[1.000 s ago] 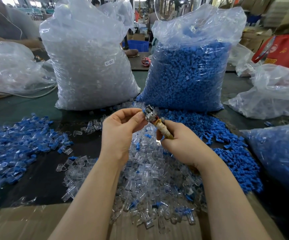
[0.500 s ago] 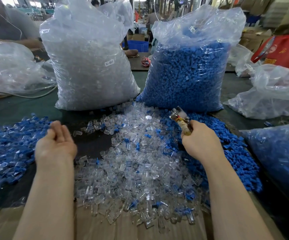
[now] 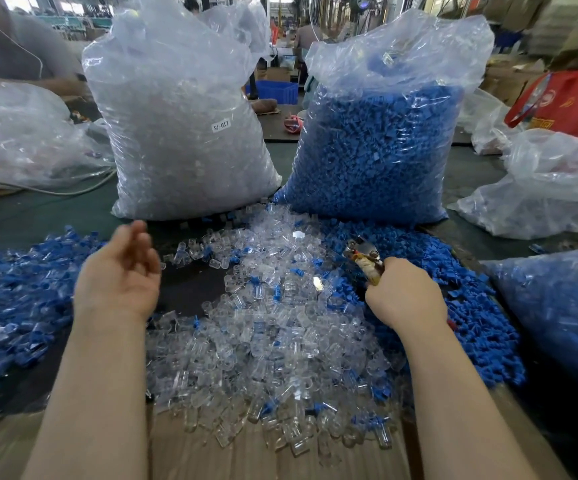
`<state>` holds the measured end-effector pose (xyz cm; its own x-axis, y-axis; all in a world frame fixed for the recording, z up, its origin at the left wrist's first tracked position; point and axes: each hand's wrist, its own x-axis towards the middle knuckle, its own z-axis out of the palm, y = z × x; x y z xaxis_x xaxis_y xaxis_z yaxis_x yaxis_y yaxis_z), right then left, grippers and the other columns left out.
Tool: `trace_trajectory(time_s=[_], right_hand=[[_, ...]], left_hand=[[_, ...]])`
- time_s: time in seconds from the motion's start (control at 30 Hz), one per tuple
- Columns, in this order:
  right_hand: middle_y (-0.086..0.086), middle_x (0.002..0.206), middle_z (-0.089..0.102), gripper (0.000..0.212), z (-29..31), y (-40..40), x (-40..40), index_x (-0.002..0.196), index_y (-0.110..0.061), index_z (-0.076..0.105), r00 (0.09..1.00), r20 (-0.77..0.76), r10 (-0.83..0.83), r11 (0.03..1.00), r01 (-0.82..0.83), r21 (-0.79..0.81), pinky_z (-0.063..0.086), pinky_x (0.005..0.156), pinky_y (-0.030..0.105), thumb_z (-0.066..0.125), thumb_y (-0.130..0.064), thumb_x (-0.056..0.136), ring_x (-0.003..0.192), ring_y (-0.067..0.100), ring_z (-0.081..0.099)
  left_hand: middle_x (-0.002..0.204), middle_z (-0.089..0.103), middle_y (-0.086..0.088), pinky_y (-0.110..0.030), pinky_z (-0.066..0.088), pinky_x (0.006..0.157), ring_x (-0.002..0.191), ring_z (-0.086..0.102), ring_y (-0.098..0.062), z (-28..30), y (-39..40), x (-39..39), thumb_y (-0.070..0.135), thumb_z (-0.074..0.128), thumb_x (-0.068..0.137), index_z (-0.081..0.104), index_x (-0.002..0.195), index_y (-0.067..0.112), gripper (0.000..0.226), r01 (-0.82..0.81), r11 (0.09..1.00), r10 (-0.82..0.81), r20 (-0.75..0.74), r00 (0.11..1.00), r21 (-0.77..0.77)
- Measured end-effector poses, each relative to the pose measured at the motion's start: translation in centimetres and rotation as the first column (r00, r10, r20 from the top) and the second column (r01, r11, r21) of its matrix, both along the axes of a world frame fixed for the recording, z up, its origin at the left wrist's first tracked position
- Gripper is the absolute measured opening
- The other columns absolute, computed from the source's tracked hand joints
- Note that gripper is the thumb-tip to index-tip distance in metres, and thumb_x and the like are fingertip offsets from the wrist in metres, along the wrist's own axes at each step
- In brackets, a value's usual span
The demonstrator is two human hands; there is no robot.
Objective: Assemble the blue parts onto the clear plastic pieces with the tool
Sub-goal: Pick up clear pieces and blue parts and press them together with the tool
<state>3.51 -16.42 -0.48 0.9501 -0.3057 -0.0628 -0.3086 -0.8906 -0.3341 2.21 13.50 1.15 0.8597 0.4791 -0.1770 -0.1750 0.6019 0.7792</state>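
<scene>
A heap of clear plastic pieces (image 3: 267, 341) lies in the middle of the table, with a few blue parts mixed in. Loose blue parts (image 3: 467, 306) are piled to its right. Assembled blue-and-clear pieces (image 3: 14, 299) are heaped at the left. My right hand (image 3: 405, 296) grips the tool (image 3: 363, 256), small pliers with a taped handle, its metal jaws pointing up-left over the edge of the blue pile. My left hand (image 3: 121, 275) hovers palm up, fingers apart and blurred, between the assembled heap and the clear heap, holding nothing.
Two tall bags stand at the back: clear pieces (image 3: 183, 133) on the left, blue parts (image 3: 377, 150) on the right. More plastic bags (image 3: 550, 188) lie at right and far left (image 3: 21, 133). A bag of blue pieces (image 3: 557, 313) sits at right. Cardboard (image 3: 211, 452) covers the near edge.
My left hand left the tool, swung out to the assembled heap at the left, and now comes back toward the centre with nothing in it. My right hand lowered the tool toward the blue pile.
</scene>
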Motion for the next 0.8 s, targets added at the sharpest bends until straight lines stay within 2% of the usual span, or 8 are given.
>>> trace_trajectory(time_s=[0.07,0.1,0.2,0.37,0.43,0.5,0.67,0.8], right_hand=[[0.001,0.075,0.046,0.017,-0.1,0.3,0.0,0.087,-0.016,0.046,1.0,-0.014,0.019,1.0,-0.019,-0.009,0.035,0.058,0.032,0.058,-0.026,0.091,0.069,0.024,0.049],[0.001,0.075,0.047,0.018,-0.1,0.5,0.0,0.083,-0.016,0.045,0.999,-0.027,0.026,0.999,-0.027,-0.02,0.034,0.055,0.032,0.059,-0.024,0.091,0.065,0.021,0.047],[0.004,0.074,0.05,0.021,-0.2,0.8,0.0,0.076,-0.015,0.043,0.999,-0.044,0.017,1.0,-0.018,-0.018,0.028,0.047,0.03,0.06,-0.019,0.088,0.061,0.019,0.046],[0.005,0.072,0.051,0.021,-0.1,0.7,-0.1,0.073,-0.014,0.044,0.999,-0.032,0.025,0.999,-0.026,-0.022,0.027,0.046,0.029,0.061,-0.015,0.086,0.06,0.02,0.047],[0.004,0.071,0.051,0.02,0.0,0.7,-0.1,0.073,-0.013,0.045,0.999,-0.033,0.032,0.999,-0.033,-0.03,0.027,0.046,0.029,0.06,-0.015,0.086,0.06,0.019,0.047],[0.005,0.071,0.051,0.02,0.1,0.7,-0.1,0.073,-0.013,0.045,0.999,-0.035,0.04,0.998,-0.042,-0.036,0.027,0.046,0.029,0.06,-0.014,0.086,0.06,0.019,0.047],[0.004,0.07,0.051,0.024,0.2,0.6,0.0,0.072,-0.014,0.044,1.0,0.003,0.024,1.0,-0.024,-0.014,0.026,0.046,0.028,0.062,-0.017,0.089,0.059,0.018,0.046],[0.003,0.073,0.05,0.023,0.1,0.3,0.3,0.077,-0.014,0.045,0.995,0.103,0.015,0.998,-0.02,0.054,0.028,0.049,0.03,0.061,-0.023,0.091,0.062,0.017,0.044]], left_hand=[[0.075,0.074,0.008,-0.016,0.05,0.065,0.063,0.064,0.001,0.4,-1.5,0.2,0.016,0.061,0.094,0.068,0.097,0.019,0.008,0.121,0.971,-0.099,-0.113,0.989,0.207],[0.078,0.074,0.007,-0.02,0.05,0.065,0.067,0.065,-0.003,0.3,-2.6,0.4,0.015,0.065,0.092,0.068,0.097,0.02,0.008,0.22,0.9,-0.158,-0.188,0.969,0.377],[0.092,0.071,0.001,-0.025,0.045,0.067,0.084,0.064,-0.012,0.1,-5.0,0.5,0.02,0.074,0.085,0.068,0.099,0.021,0.016,0.439,0.566,-0.222,-0.384,0.896,0.698],[0.089,0.065,0.003,-0.027,0.043,0.066,0.081,0.06,-0.011,-0.8,-6.3,0.7,0.037,0.083,0.076,0.064,0.095,0.021,0.032,0.581,0.161,-0.107,-0.571,0.814,0.798],[0.087,0.064,0.005,-0.028,0.045,0.069,0.08,0.06,-0.009,-0.9,-6.4,0.8,0.039,0.082,0.076,0.065,0.093,0.021,0.03,0.616,0.056,-0.075,-0.611,0.788,0.786],[0.085,0.066,0.007,-0.025,0.044,0.067,0.078,0.06,-0.006,-0.8,-6.4,0.8,0.035,0.082,0.077,0.068,0.088,0.023,0.022,0.602,0.024,-0.073,-0.6,0.797,0.798],[0.084,0.071,0.009,-0.018,0.042,0.058,0.076,0.064,-0.006,-0.6,-5.8,0.8,0.025,0.083,0.077,0.074,0.082,0.026,0.01,0.562,0.073,-0.071,-0.558,0.827,0.824],[0.076,0.072,0.005,-0.018,0.045,0.057,0.068,0.066,-0.008,-0.5,-5.9,0.7,0.016,0.082,0.077,0.073,0.082,0.025,0.014,0.474,0.251,-0.129,-0.456,0.881,0.844]])
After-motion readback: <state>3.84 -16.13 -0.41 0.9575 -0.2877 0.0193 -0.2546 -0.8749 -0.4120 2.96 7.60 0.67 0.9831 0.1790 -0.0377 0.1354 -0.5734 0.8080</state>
